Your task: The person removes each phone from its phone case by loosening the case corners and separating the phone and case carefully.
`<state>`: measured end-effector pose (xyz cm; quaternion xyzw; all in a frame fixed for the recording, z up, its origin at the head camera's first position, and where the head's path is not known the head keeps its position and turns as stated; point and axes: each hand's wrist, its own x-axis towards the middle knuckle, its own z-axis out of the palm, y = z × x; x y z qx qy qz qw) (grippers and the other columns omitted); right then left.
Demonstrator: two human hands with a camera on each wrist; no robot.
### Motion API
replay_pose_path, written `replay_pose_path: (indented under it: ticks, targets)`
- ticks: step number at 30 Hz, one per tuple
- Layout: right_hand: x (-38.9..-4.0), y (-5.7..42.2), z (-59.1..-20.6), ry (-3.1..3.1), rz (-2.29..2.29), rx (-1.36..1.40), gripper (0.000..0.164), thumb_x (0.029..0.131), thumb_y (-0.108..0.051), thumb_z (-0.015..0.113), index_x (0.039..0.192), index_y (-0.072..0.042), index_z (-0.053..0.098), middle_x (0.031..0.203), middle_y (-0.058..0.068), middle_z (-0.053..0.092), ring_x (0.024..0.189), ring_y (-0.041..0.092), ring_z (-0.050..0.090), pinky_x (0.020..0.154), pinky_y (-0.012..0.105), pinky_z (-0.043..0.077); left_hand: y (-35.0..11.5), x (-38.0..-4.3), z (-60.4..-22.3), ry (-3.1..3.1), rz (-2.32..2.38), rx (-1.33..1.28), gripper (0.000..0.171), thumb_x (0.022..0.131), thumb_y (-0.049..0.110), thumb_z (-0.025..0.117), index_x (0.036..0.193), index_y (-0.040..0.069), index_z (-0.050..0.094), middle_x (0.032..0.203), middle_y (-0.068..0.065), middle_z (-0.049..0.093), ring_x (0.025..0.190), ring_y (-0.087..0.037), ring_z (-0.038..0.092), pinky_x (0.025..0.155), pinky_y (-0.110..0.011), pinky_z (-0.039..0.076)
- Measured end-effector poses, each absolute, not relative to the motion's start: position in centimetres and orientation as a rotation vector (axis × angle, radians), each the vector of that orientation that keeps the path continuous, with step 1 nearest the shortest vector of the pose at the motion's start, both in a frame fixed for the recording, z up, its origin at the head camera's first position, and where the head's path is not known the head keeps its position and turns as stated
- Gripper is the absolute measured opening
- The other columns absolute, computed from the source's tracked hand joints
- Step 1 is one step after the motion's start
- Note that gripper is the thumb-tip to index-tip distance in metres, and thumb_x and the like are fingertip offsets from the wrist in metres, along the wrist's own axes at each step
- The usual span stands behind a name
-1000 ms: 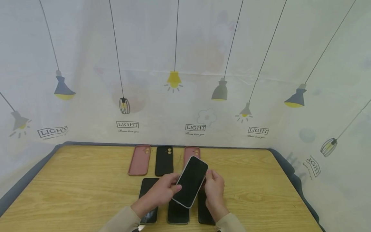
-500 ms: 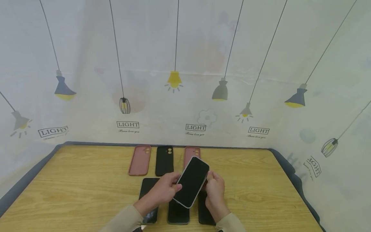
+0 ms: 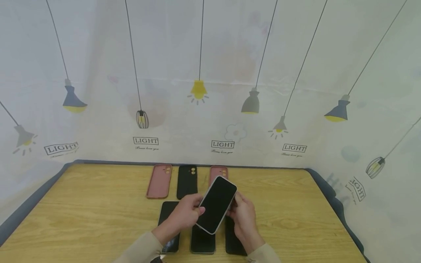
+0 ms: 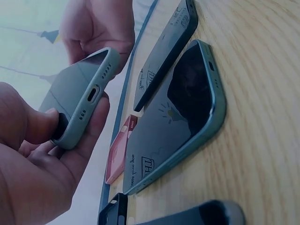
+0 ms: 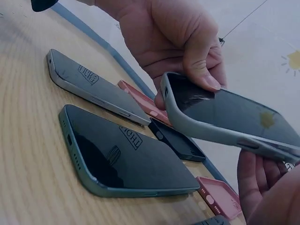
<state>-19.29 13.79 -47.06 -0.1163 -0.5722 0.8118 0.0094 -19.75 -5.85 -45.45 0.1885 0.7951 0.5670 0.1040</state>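
A phone (image 3: 217,204) with a black screen sits in a pale case (image 4: 79,129), held tilted above the table. My left hand (image 3: 187,213) grips its lower left side, thumb over the screen's edge and fingers beneath. At the opposite long side, my right hand (image 3: 244,217) holds the edge, its fingers partly hidden behind the phone. In the right wrist view, the case's side (image 5: 248,141) seems to stand slightly off the phone near the right fingers. Below lie a left phone (image 3: 169,210), a middle phone (image 3: 203,241) and a dark right phone (image 3: 232,237), partly covered by my hands.
Along the table's (image 3: 82,212) back edge lie a pink case (image 3: 159,181), a black case (image 3: 187,182) and another pink case (image 3: 218,170), partly behind the held phone. A curtain printed with lamps (image 3: 198,89) hangs behind and at the sides.
My right hand has shifted slightly along the phone's right side, and its fingers now reach further beneath it. The left hand keeps its hold; the phones and cases on the table stay put.
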Motion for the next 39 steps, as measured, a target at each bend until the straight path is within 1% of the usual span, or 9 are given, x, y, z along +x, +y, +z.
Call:
replay_pose_path:
  ticks: [4, 6, 9, 12, 15, 22, 27, 34, 39]
  targets:
    - [-18.7, 14.1, -47.1, -1.891, 2.563, -0.303, 0.040, 0.115, -0.026, 0.032, 0.100, -0.002, 0.060, 0.080, 0.002, 0.066, 0.070, 0.015, 0.063, 0.066, 0.029, 0.056, -6.1, -19.9, -45.6, 2.373, 1.682, 0.533, 0.024, 0.097, -0.009, 0.056, 0.119, -0.009, 0.066, 0.101, -0.021, 0.076, 0.082, -0.028, 0.077, 0.075, -0.035, 0.061]
    - [-18.5, 14.2, -47.3, -1.955, 2.580, -0.262, 0.043, 0.114, -0.031, 0.036, 0.106, 0.002, 0.062, 0.083, 0.004, 0.069, 0.071, 0.016, 0.065, 0.068, 0.030, 0.058, -6.2, -20.0, -45.6, 2.401, 1.677, 0.529, 0.023, 0.096, -0.009, 0.057, 0.117, -0.008, 0.066, 0.099, -0.020, 0.077, 0.081, -0.027, 0.077, 0.075, -0.034, 0.060]
    - [-18.2, 14.5, -47.5, -2.065, 2.611, -0.169, 0.042, 0.112, -0.034, 0.045, 0.114, 0.004, 0.064, 0.085, 0.004, 0.072, 0.073, 0.016, 0.068, 0.070, 0.031, 0.060, -6.4, -20.0, -45.4, 2.426, 1.677, 0.523, 0.020, 0.096, -0.009, 0.058, 0.115, -0.007, 0.067, 0.097, -0.019, 0.077, 0.080, -0.026, 0.076, 0.074, -0.034, 0.058]
    - [-18.0, 14.7, -47.6, -2.165, 2.653, -0.043, 0.040, 0.109, -0.032, 0.054, 0.121, 0.005, 0.062, 0.086, 0.004, 0.073, 0.076, 0.015, 0.069, 0.073, 0.030, 0.060, -6.5, -20.0, -45.2, 2.430, 1.686, 0.519, 0.018, 0.096, -0.009, 0.058, 0.112, -0.007, 0.067, 0.096, -0.019, 0.077, 0.079, -0.026, 0.076, 0.072, -0.033, 0.058]
    - [-17.7, 14.9, -47.7, -2.241, 2.684, 0.102, 0.041, 0.108, -0.028, 0.057, 0.124, 0.009, 0.061, 0.088, 0.005, 0.074, 0.077, 0.013, 0.070, 0.074, 0.029, 0.061, -6.5, -20.0, -45.1, 2.425, 1.682, 0.513, 0.019, 0.096, -0.009, 0.057, 0.113, -0.008, 0.066, 0.098, -0.020, 0.076, 0.081, -0.027, 0.076, 0.071, -0.034, 0.060]
    - [-17.4, 15.0, -48.2, -2.296, 2.704, 0.328, 0.039, 0.103, -0.013, 0.062, 0.130, 0.015, 0.055, 0.093, 0.007, 0.076, 0.076, 0.013, 0.072, 0.073, 0.028, 0.062, -6.3, -20.1, -44.9, 2.455, 1.641, 0.513, 0.022, 0.097, -0.009, 0.057, 0.117, -0.007, 0.066, 0.102, -0.019, 0.076, 0.084, -0.023, 0.075, 0.076, -0.036, 0.060]
    - [-17.3, 15.2, -48.5, -2.289, 2.775, 0.372, 0.037, 0.097, -0.003, 0.065, 0.129, 0.013, 0.056, 0.093, 0.005, 0.073, 0.078, 0.014, 0.071, 0.070, 0.026, 0.061, -6.3, -20.0, -44.8, 2.459, 1.622, 0.553, 0.023, 0.097, -0.009, 0.057, 0.117, -0.005, 0.067, 0.103, -0.018, 0.076, 0.083, -0.021, 0.074, 0.076, -0.035, 0.060]
    - [-17.2, 14.9, -48.6, -2.276, 2.896, 0.354, 0.033, 0.089, 0.002, 0.061, 0.121, 0.007, 0.063, 0.088, 0.003, 0.071, 0.075, 0.012, 0.068, 0.068, 0.024, 0.059, -6.1, -19.9, -44.7, 2.479, 1.539, 0.620, 0.023, 0.097, -0.008, 0.057, 0.117, 0.000, 0.068, 0.105, -0.014, 0.076, 0.081, -0.015, 0.069, 0.071, -0.030, 0.056]
    - [-16.9, 14.2, -48.6, -2.267, 2.934, 0.292, 0.036, 0.087, 0.002, 0.056, 0.121, 0.009, 0.062, 0.083, 0.003, 0.072, 0.073, 0.012, 0.071, 0.070, 0.026, 0.061, -5.9, -19.7, -44.5, 2.535, 1.466, 0.642, 0.024, 0.098, -0.007, 0.058, 0.119, 0.000, 0.067, 0.107, -0.013, 0.075, 0.082, -0.014, 0.066, 0.069, -0.029, 0.054]
